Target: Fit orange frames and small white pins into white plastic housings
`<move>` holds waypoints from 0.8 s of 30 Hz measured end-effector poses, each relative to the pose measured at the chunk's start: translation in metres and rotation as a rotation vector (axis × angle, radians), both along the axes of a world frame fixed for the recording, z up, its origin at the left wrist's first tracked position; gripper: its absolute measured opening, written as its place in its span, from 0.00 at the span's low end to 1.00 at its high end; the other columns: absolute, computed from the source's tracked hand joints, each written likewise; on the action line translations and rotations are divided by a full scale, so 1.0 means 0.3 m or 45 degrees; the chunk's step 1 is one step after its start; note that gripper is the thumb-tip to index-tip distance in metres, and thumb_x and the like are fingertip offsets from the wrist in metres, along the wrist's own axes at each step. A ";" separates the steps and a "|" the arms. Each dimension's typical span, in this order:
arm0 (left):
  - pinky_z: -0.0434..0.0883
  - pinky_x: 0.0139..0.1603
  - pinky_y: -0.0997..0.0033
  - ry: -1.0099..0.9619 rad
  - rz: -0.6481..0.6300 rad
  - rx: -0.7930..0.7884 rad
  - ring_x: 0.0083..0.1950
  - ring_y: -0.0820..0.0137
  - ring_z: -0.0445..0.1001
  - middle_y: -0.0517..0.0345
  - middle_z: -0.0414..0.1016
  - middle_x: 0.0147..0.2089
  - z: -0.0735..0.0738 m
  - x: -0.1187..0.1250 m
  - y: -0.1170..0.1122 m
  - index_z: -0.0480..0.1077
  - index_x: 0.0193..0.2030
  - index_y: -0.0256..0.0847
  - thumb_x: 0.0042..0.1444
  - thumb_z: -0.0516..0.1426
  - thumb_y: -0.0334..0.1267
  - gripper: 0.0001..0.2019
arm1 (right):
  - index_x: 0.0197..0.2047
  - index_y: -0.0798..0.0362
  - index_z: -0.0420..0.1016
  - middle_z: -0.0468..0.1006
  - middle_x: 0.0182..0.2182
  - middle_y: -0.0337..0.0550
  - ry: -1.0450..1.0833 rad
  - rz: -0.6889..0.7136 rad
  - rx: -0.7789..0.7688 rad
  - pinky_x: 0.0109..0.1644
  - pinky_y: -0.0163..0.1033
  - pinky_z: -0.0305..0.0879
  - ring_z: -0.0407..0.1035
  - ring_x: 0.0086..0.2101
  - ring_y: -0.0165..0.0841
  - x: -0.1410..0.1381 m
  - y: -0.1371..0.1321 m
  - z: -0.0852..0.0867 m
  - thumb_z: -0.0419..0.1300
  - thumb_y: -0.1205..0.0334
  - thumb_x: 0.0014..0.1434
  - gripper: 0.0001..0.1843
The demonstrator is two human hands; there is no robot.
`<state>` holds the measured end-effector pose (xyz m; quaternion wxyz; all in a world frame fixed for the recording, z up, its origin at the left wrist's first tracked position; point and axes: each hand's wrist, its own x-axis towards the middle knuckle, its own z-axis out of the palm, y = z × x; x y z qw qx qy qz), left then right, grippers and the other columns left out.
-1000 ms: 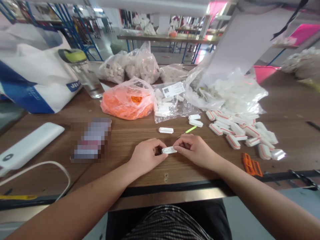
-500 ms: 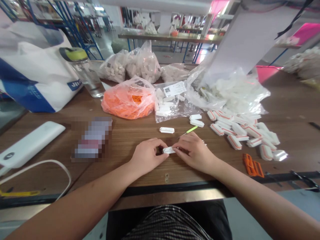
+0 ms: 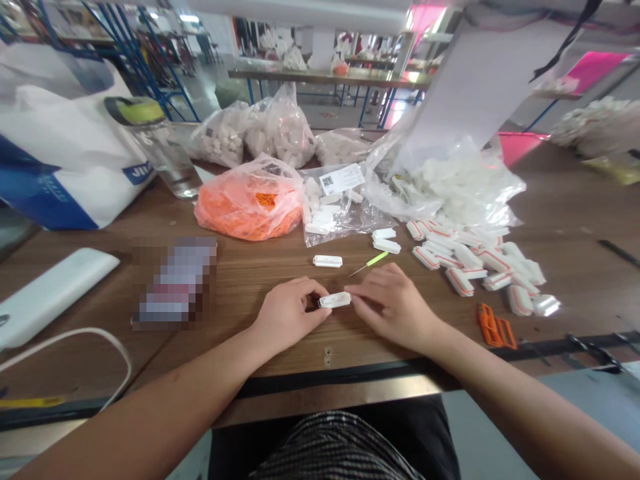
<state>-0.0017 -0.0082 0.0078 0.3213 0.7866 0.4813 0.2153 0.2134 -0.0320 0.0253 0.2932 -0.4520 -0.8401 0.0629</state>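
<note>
My left hand (image 3: pixel 285 315) pinches the left end of a small white plastic part (image 3: pixel 334 300) just above the wooden table (image 3: pixel 240 360). My right hand (image 3: pixel 393 308) lies beside it, with its fingertips at the part's right end and no visible grip. A similar white part (image 3: pixel 327 261) lies on the table beyond my hands. Close to it rests a thin green-handled pick (image 3: pixel 373 263). To the right spreads a heap of white parts with orange stripes (image 3: pixel 470 263), with orange plastic pieces (image 3: pixel 494 328) nearer the table edge.
Behind my hands lie an orange-filled plastic bag (image 3: pixel 249 201), a clear bag of white parts (image 3: pixel 330 208) and a large clear bag (image 3: pixel 450 180). Further left are a water bottle (image 3: pixel 163 160), a white and blue bag (image 3: pixel 65 160), a white power bank (image 3: pixel 55 297) and a pixelated object (image 3: pixel 175 283).
My right hand has loosened from a pinch and spread its fingers. The white part now stays mainly in my left fingers, and the whole view has shifted slightly.
</note>
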 end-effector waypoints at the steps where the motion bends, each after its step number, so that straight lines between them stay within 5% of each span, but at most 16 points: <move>1: 0.61 0.30 0.72 0.002 0.001 -0.007 0.25 0.74 0.63 0.65 0.67 0.25 0.000 0.000 0.001 0.75 0.35 0.44 0.49 0.61 0.37 0.05 | 0.36 0.53 0.80 0.80 0.28 0.42 0.058 -0.093 -0.064 0.39 0.41 0.61 0.70 0.30 0.33 0.032 0.008 0.008 0.55 0.64 0.59 0.12; 5: 0.61 0.30 0.72 0.015 0.004 -0.011 0.25 0.74 0.63 0.65 0.67 0.25 0.002 0.001 0.006 0.75 0.34 0.44 0.49 0.61 0.37 0.05 | 0.29 0.50 0.81 0.80 0.25 0.39 -0.040 -0.511 -0.460 0.28 0.37 0.61 0.70 0.24 0.32 0.187 0.053 0.037 0.59 0.59 0.54 0.09; 10: 0.61 0.31 0.72 0.049 -0.017 0.013 0.26 0.74 0.63 0.65 0.68 0.26 0.001 -0.001 0.009 0.75 0.35 0.44 0.49 0.61 0.38 0.06 | 0.27 0.50 0.82 0.81 0.26 0.39 -0.157 -0.533 -0.732 0.31 0.37 0.64 0.73 0.27 0.34 0.268 0.092 0.030 0.61 0.57 0.50 0.08; 19: 0.61 0.30 0.72 0.049 -0.027 0.016 0.25 0.74 0.64 0.65 0.67 0.25 0.003 -0.004 0.012 0.75 0.35 0.43 0.49 0.61 0.37 0.05 | 0.21 0.52 0.76 0.77 0.20 0.40 -0.377 -0.700 -0.671 0.27 0.36 0.58 0.69 0.23 0.33 0.266 0.098 0.013 0.58 0.54 0.51 0.14; 24: 0.61 0.31 0.72 0.031 -0.028 0.032 0.25 0.74 0.64 0.65 0.67 0.25 -0.001 -0.004 0.011 0.75 0.35 0.44 0.49 0.61 0.37 0.05 | 0.26 0.51 0.79 0.79 0.24 0.39 -0.254 -0.639 -0.702 0.30 0.36 0.61 0.71 0.26 0.33 0.287 0.086 0.029 0.58 0.56 0.51 0.11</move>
